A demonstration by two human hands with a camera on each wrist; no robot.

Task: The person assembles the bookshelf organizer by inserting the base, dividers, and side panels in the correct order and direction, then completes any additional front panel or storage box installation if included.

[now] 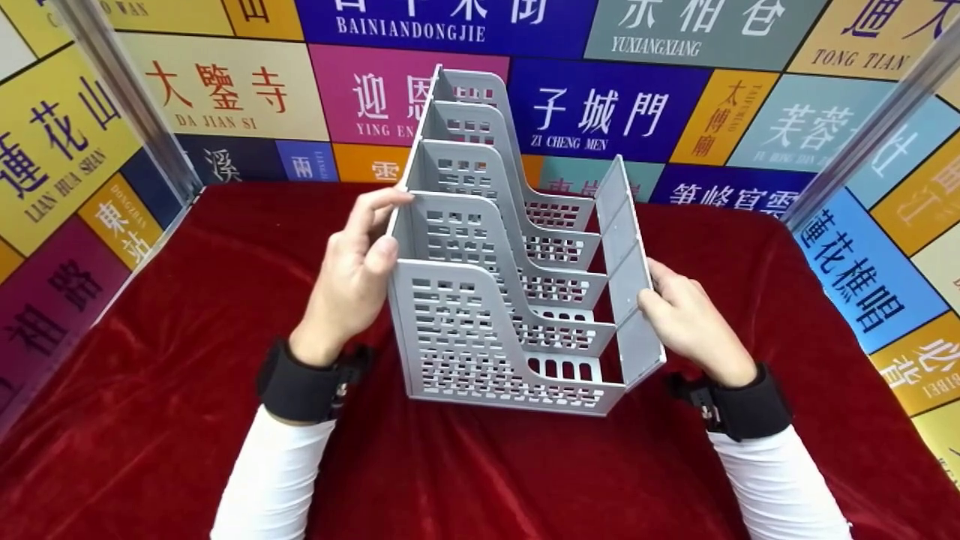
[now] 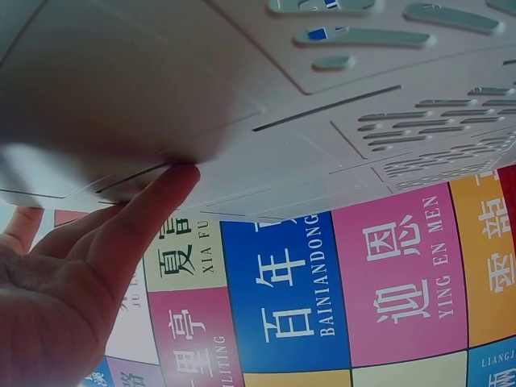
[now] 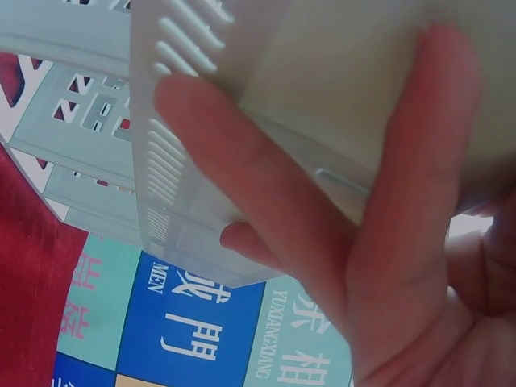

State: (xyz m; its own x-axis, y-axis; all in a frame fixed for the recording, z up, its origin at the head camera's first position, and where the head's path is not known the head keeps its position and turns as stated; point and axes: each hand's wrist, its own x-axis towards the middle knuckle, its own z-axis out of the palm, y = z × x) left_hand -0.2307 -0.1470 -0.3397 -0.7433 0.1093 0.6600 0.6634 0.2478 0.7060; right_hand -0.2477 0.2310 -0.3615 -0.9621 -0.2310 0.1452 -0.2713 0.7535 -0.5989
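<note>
A grey plastic file organizer (image 1: pixel 457 330) with perforated dividers stands tilted in the middle of the head view, its several slots facing up. Along its right side runs a long flat grey panel (image 1: pixel 626 259); red cloth shows between the panel and the divider ends. My left hand (image 1: pixel 349 266) grips the organizer's left edge, thumb near the front divider and fingertips against the outer face (image 2: pixel 242 153) in the left wrist view. With my right hand (image 1: pixel 690 322) I hold the panel's outer edge, thumb at the rim. Spread fingers (image 3: pixel 250 157) lie against its outer face in the right wrist view.
Dark red cloth (image 1: pixel 187 420) covers the table. Behind it stands a wall of colourful sign panels (image 1: pixel 600 109) with Chinese lettering. Metal posts (image 1: pixel 135 105) rise at the table's back corners. Black bands (image 1: pixel 304 382) circle both wrists over white sleeves.
</note>
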